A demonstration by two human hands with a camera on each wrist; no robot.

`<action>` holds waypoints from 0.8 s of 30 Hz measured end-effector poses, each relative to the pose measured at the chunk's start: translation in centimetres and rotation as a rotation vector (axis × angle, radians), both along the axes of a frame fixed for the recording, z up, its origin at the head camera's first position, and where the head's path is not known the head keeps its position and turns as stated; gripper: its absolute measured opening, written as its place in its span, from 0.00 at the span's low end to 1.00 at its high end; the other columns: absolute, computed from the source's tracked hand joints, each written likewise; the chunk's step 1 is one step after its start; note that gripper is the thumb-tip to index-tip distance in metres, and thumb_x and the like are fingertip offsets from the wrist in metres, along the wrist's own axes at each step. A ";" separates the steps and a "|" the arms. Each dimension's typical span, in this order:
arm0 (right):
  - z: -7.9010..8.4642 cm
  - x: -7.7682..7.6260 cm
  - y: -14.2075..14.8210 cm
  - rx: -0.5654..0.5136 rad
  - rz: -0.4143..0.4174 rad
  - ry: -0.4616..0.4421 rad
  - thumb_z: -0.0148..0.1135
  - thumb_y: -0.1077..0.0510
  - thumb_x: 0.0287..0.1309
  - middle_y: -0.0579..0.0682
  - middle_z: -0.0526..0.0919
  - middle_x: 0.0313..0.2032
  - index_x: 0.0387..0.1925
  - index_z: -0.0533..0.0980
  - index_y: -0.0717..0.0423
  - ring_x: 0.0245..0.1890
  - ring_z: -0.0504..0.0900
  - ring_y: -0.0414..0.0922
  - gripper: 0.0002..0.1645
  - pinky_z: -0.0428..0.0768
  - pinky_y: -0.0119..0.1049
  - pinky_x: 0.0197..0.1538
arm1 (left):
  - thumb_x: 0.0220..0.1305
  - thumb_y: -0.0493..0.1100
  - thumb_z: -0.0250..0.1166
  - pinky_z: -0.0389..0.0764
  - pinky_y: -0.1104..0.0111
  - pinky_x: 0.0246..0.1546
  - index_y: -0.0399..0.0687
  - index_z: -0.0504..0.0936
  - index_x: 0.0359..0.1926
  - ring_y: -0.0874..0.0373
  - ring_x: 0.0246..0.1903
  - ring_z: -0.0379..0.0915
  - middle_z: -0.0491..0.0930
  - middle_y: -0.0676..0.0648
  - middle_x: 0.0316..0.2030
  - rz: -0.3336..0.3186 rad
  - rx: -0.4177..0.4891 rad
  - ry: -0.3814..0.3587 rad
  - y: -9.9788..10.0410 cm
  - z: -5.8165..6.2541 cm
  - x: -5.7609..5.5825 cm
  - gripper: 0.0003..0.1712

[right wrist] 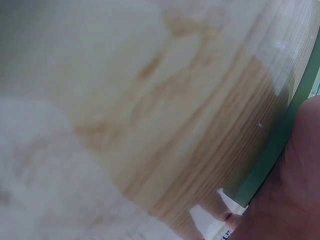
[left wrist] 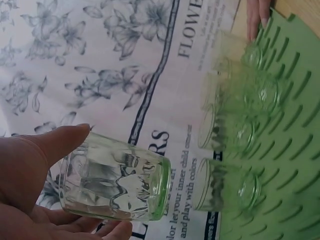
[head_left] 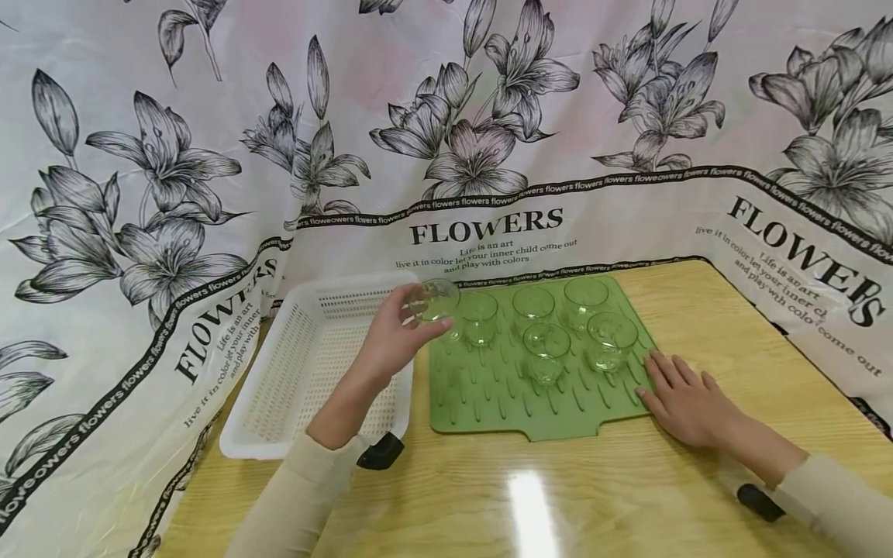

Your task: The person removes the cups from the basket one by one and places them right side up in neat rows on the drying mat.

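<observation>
My left hand (head_left: 395,332) grips a clear drinking glass (left wrist: 112,180) between thumb and fingers, above the left edge of the green drying mat (head_left: 481,403). Several more clear glasses stand upright on the mat, among them a glass (head_left: 479,319) just right of the held one and a front glass (head_left: 546,353). Flat beside the mat's right edge, my right hand (head_left: 691,399) rests with fingers extended, the thumb touching the mat. In the right wrist view, part of that hand (right wrist: 285,195) shows against the green mat edge.
A white perforated plastic basket (head_left: 240,434) stands on the wooden table (head_left: 446,504), left of the mat. Behind and at both sides hangs a flower-printed cloth (head_left: 628,225) reaching the table's edges. Dark straps or devices sit near both wrists.
</observation>
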State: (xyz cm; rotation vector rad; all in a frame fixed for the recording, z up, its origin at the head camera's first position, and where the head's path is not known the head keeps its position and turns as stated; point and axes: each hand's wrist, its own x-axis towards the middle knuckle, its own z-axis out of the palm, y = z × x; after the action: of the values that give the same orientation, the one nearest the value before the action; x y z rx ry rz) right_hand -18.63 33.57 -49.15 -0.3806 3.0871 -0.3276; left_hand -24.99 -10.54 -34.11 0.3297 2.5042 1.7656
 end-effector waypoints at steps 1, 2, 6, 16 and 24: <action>0.0 -0.1 -0.1 -0.007 0.006 0.009 0.38 0.41 0.81 0.73 0.53 0.75 0.76 0.52 0.72 0.72 0.51 0.76 0.42 0.51 0.81 0.64 | 0.62 0.49 0.76 0.62 0.58 0.74 0.45 0.61 0.75 0.45 0.73 0.60 0.70 0.45 0.66 -0.001 0.007 -0.002 0.1 -0.1 0.2 0.47; -0.1 -0.3 -0.1 -0.005 0.008 0.009 0.38 0.41 0.81 0.73 0.53 0.75 0.77 0.52 0.71 0.72 0.51 0.76 0.42 0.51 0.81 0.65 | 0.62 0.49 0.75 0.62 0.58 0.75 0.45 0.61 0.74 0.45 0.73 0.59 0.69 0.44 0.66 -0.003 0.013 -0.003 0.2 -0.1 0.4 0.46; -0.2 -0.4 0.0 -0.007 0.007 0.006 0.37 0.41 0.81 0.72 0.52 0.76 0.77 0.52 0.71 0.73 0.50 0.76 0.42 0.51 0.81 0.65 | 0.64 0.47 0.74 0.61 0.56 0.75 0.43 0.61 0.73 0.44 0.73 0.59 0.67 0.42 0.68 -0.028 0.043 -0.010 1.1 -0.5 1.1 0.44; 0.1 -0.6 -0.1 -0.018 -0.002 -0.022 0.38 0.40 0.81 0.72 0.51 0.76 0.77 0.51 0.71 0.73 0.49 0.76 0.43 0.49 0.81 0.65 | 0.64 0.45 0.74 0.61 0.49 0.74 0.42 0.62 0.72 0.40 0.72 0.59 0.65 0.39 0.70 -0.044 0.074 -0.044 3.3 -2.1 2.3 0.42; -0.3 -0.4 -0.2 -0.025 -0.008 -0.012 0.38 0.40 0.81 0.72 0.52 0.76 0.77 0.52 0.71 0.73 0.50 0.76 0.43 0.49 0.81 0.65 | 0.63 0.44 0.74 0.63 0.48 0.73 0.39 0.59 0.74 0.40 0.70 0.61 0.65 0.36 0.70 -0.008 0.058 -0.025 4.7 -4.1 2.5 0.46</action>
State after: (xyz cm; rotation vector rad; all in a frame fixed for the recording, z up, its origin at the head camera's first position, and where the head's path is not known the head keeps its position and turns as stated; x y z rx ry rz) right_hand -19.07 33.37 -49.40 -0.3649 3.0760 -0.3673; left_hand -22.49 -5.86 -38.17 0.3183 2.4357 1.8303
